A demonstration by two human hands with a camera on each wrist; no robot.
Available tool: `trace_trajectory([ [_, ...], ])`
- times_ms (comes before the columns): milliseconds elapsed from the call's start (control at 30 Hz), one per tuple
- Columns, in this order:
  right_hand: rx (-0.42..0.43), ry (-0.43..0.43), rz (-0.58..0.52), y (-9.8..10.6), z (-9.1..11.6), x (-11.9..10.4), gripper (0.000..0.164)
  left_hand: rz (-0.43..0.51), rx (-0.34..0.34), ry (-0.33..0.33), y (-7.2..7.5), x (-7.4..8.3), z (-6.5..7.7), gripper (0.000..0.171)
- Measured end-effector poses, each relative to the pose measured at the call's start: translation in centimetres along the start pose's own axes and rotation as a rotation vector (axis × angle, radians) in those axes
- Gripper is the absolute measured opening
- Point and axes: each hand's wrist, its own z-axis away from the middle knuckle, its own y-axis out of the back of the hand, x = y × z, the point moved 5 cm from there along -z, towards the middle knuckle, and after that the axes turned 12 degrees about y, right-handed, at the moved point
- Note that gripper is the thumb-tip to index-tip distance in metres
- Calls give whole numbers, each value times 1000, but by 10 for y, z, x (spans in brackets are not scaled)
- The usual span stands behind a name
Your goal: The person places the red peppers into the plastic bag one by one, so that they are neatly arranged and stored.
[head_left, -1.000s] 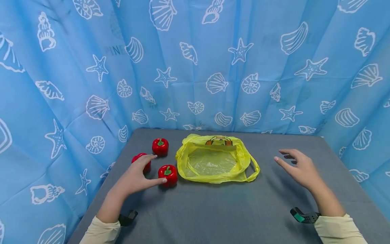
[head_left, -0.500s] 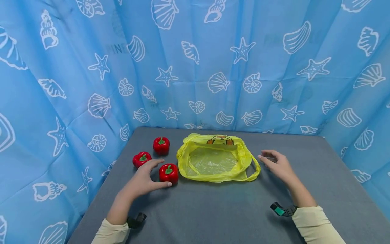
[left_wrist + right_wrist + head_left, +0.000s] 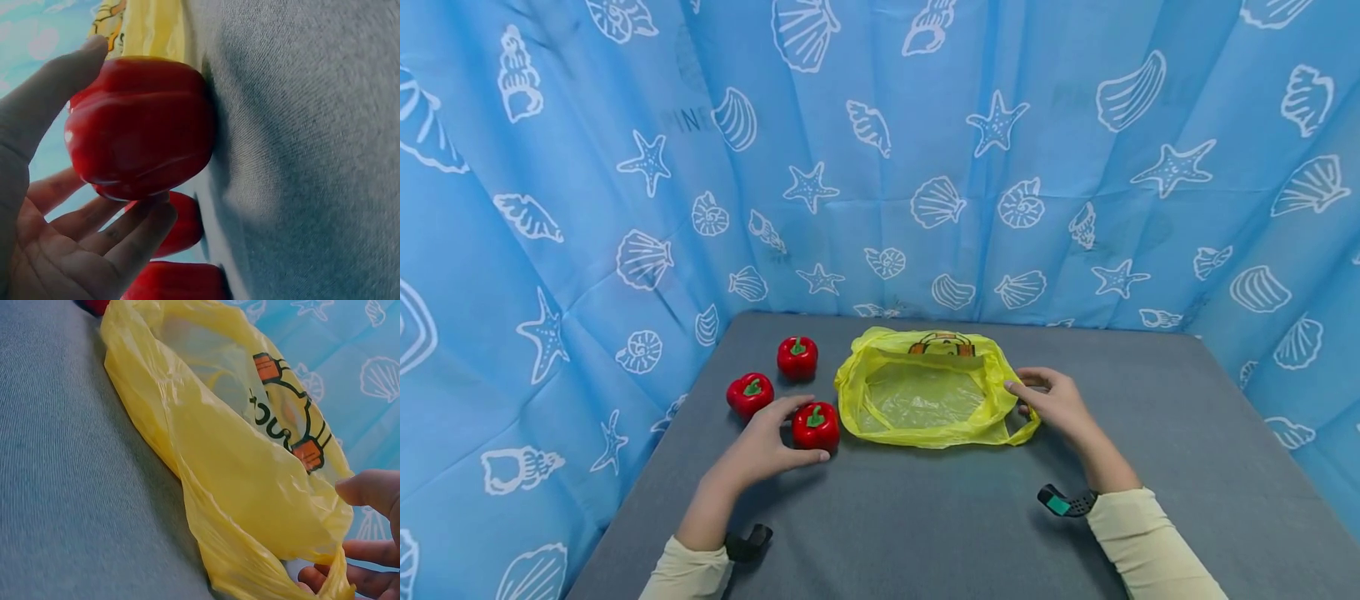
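A glossy red bell pepper [image 3: 816, 427] with a green stem sits on the table left of a yellow plastic bag [image 3: 925, 435]. My left hand [image 3: 763, 450] curves around this pepper's near-left side, thumb in front and index finger behind, without closing on it. In the left wrist view the thumb overlaps the edge of the pepper [image 3: 140, 128], and the other fingers spread beyond it. The bag lies with its mouth open and a handle loop at its right. There my right hand [image 3: 1060, 404] has its thumb at the rim, with relaxed fingers by the handle [image 3: 337, 575].
Two more red bell peppers stand to the left: one farther back [image 3: 797, 360] and one beside my left hand [image 3: 750, 395]. A grey cloth covers the table [image 3: 917, 525]. A blue curtain [image 3: 880, 167] with white shells hangs behind it and along both sides.
My right hand has moved left across the table to the bag's right rim. My left hand has shifted slightly right, farther around the nearest bell pepper. Bag and peppers stay put.
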Motion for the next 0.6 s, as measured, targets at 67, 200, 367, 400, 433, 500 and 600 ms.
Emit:
trace_trajectory([
  [67,-4,-16,-42,-4,-2,1,74,2,-2,3,-1,-1,0,97],
  [200,3,-30,-59,-7,-3,1,72,2,-5,5,-4,-1,-1,98],
  [367,29,-36,-58,-9,-4,1,66,9,7,-1,-4,-1,0,91],
  [400,34,-35,-57,-9,-5,1,65,11,10,-2,-4,-1,1,89],
  [433,39,-35,-56,-9,-5,2,63,13,13,-4,-4,-1,1,87],
  [500,47,-35,-54,-10,-6,4,61,17,18,-7,-3,-1,1,85],
  [600,55,-43,-58,-12,-7,6,56,24,24,-11,-3,-1,1,84],
])
